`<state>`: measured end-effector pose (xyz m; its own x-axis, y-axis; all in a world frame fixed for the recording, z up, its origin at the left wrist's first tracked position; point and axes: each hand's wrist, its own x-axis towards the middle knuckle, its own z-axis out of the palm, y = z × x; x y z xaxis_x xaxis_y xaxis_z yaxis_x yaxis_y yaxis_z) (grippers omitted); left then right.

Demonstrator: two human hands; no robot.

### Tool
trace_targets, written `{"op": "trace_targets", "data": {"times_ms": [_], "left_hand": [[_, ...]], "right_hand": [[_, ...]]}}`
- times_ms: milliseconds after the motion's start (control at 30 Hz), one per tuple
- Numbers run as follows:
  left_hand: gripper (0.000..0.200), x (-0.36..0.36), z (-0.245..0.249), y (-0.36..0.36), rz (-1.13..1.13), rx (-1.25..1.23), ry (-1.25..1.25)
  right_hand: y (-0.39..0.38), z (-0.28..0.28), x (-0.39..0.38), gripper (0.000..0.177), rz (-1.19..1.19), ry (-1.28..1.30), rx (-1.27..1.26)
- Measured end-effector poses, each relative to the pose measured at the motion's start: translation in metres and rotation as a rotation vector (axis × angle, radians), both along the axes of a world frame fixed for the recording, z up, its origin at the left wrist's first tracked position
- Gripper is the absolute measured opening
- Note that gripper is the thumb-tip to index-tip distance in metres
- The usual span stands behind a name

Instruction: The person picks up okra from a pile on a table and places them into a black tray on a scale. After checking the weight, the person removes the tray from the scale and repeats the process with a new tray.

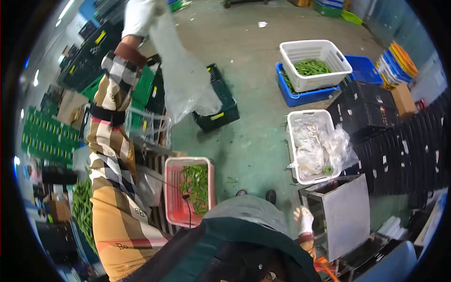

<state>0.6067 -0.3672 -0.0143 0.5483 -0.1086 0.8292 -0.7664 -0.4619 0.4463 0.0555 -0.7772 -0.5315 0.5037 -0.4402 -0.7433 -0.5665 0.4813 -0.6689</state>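
My left hand [138, 19], in a white glove, is raised at the top left and grips the top of a clear plastic bag [185, 77]. The bag hangs limp from it over a dark green crate [221, 105]. My right hand [304, 220], also gloved in white, is low beside a metal stand [345, 216], its fingers apart and nothing in them. Between my arms on the floor side stands a pink crate [211, 188] holding long green pepper-like vegetables [195, 183].
A white crate [292, 136] at right holds crumpled clear plastic bags [310, 145]. Beyond it, another white crate [314, 45] with green vegetables sits on a blue crate [305, 98]. Stacked black crates [394, 164] line the right; green crates [49, 136] stand at left.
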Motion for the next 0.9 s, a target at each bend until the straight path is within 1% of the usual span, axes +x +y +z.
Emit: {"op": "trace_targets", "data": {"times_ms": [33, 100, 133, 167, 200, 233, 267, 300, 333, 367, 400, 433, 467, 500, 533, 567, 600, 633, 667, 700, 733, 767, 800, 833, 867, 900], "left_hand": [[0.031, -0.021, 0.001, -0.021, 0.008, -0.063, 0.144], [0.032, -0.052, -0.016, -0.039, -0.341, 0.092, 0.201], [0.031, -0.072, -0.025, -0.069, -0.247, 0.048, 0.375], [0.025, -0.107, -0.030, -0.101, -0.206, 0.033, 0.460], [0.024, -0.121, -0.036, -0.117, -0.084, 0.355, 0.397], [0.026, -0.092, -0.085, -0.124, -0.210, 0.542, -0.282], [0.033, -0.129, -0.091, -0.147, -0.168, 0.588, -0.087], [0.031, -0.154, -0.102, -0.171, -0.187, 0.563, -0.046], [0.030, -0.171, -0.121, -0.197, -0.205, 0.536, -0.004], [0.029, -0.184, -0.144, -0.224, -0.226, 0.506, 0.038], [0.021, -0.191, -0.180, -0.249, -0.353, 0.221, 0.071], [0.026, -0.213, -0.175, -0.260, -0.306, 0.415, 0.183], [0.036, -0.225, -0.169, -0.268, -0.332, 0.426, 0.564], [0.048, -0.234, -0.163, -0.270, -0.360, 0.366, 0.828], [0.051, -0.240, -0.173, -0.268, -0.361, 0.232, 0.759], [0.054, -0.244, -0.182, -0.262, -0.359, 0.101, 0.686], [0.057, -0.249, -0.169, -0.247, -0.340, 0.137, 0.803], [0.058, -0.251, -0.178, -0.235, -0.246, 0.103, 0.818], [0.059, -0.252, -0.199, -0.224, -0.155, 0.071, 0.832], [0.059, -0.254, -0.219, -0.211, -0.069, 0.039, 0.845], [0.060, -0.259, -0.229, -0.195, -0.010, -0.011, 1.001], [0.061, -0.265, -0.239, -0.177, 0.046, -0.062, 1.155], [0.061, -0.273, -0.255, -0.159, 0.128, -0.068, 1.240], [0.062, -0.283, -0.274, -0.141, 0.209, -0.076, 1.327], [0.061, -0.293, -0.295, -0.124, 0.288, -0.063, 1.352], [0.061, -0.302, -0.318, -0.106, 0.366, -0.052, 1.377]], "right_hand": [[-0.008, 0.010, 0.032, 0.036, 0.100, -0.034, -0.020], [-0.010, 0.038, 0.095, 0.040, 0.230, -0.179, -0.101], [-0.011, 0.051, 0.129, 0.045, 0.339, -0.403, -0.178], [-0.009, 0.064, 0.160, 0.051, 0.439, -0.631, -0.249], [-0.003, 0.087, 0.190, 0.062, 0.464, -0.681, -0.168], [0.006, 0.120, 0.217, 0.074, 0.492, -0.729, -0.085], [0.019, 0.164, 0.240, 0.084, 0.553, -0.767, -0.085], [0.030, 0.207, 0.260, 0.095, 0.617, -0.805, -0.082], [0.035, 0.232, 0.276, 0.108, 0.660, -0.809, -0.091], [0.038, 0.239, 0.286, 0.091, 0.669, -0.843, -0.101], [0.031, 0.229, 0.296, 0.078, 0.655, -0.928, -0.036], [0.014, 0.207, 0.310, 0.066, 0.634, -1.006, 0.028], [-0.009, 0.180, 0.325, 0.055, 0.606, -1.082, 0.092], [-0.033, 0.156, 0.339, 0.046, 0.573, -1.156, 0.156], [-0.051, 0.165, 0.340, 0.037, 0.586, -1.096, 0.044], [-0.066, 0.187, 0.339, 0.028, 0.609, -0.991, -0.136], [-0.079, 0.206, 0.339, 0.021, 0.634, -0.902, -0.276], [-0.088, 0.225, 0.341, 0.018, 0.622, -0.869, -0.342], [-0.096, 0.249, 0.336, 0.020, 0.598, -0.870, -0.292], [-0.097, 0.268, 0.331, 0.023, 0.464, -0.879, -0.291], [-0.115, 0.275, 0.330, 0.025, 0.510, -0.956, -0.498], [-0.131, 0.291, 0.329, 0.030, 0.492, -0.978, -0.419], [-0.140, 0.311, 0.324, 0.032, 0.378, -0.877, -0.429], [-0.164, 0.314, 0.325, 0.035, 0.331, -0.964, -0.371], [-0.186, 0.321, 0.322, 0.038, 0.301, -1.004, -0.293], [-0.203, 0.329, 0.322, 0.040, 0.301, -1.032, -0.382]]}}
